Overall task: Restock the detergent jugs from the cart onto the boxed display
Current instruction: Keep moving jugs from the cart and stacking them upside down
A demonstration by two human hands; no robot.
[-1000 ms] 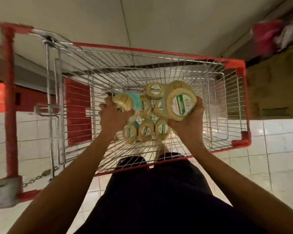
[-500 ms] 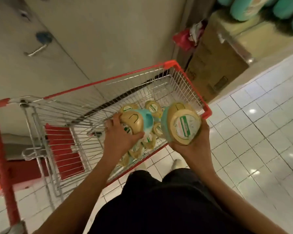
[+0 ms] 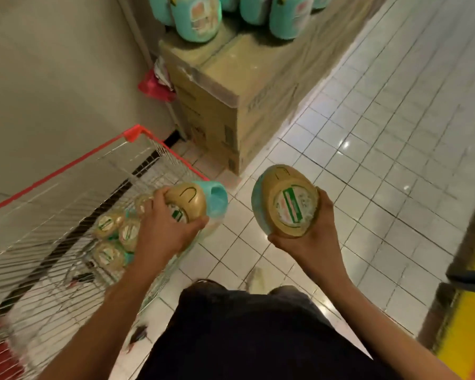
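Fingers of the left hand [image 3: 163,231] curled round the gold top of a teal detergent jug [image 3: 188,200] over the cart rim, right hand [image 3: 311,239] gripping a second jug [image 3: 285,201] above the tiled floor [image 3: 381,138], spare jugs [image 3: 113,234] in the wire cart [image 3: 66,167], cardboard boxes [image 3: 225,105] ahead bearing shelved jugs [image 3: 198,17].

Cart [image 3: 66,168] sits near left, with spare jugs [image 3: 109,224] in its basket. My left hand [image 3: 162,231] grips the left jug [image 3: 188,200] over the cart's right rim. My right hand [image 3: 310,242] grips the right jug [image 3: 285,201] further right, above the floor [image 3: 395,133]. The boxed display [image 3: 231,111] is far centre, beyond the cart's far corner, with display jugs [image 3: 198,20] on top.
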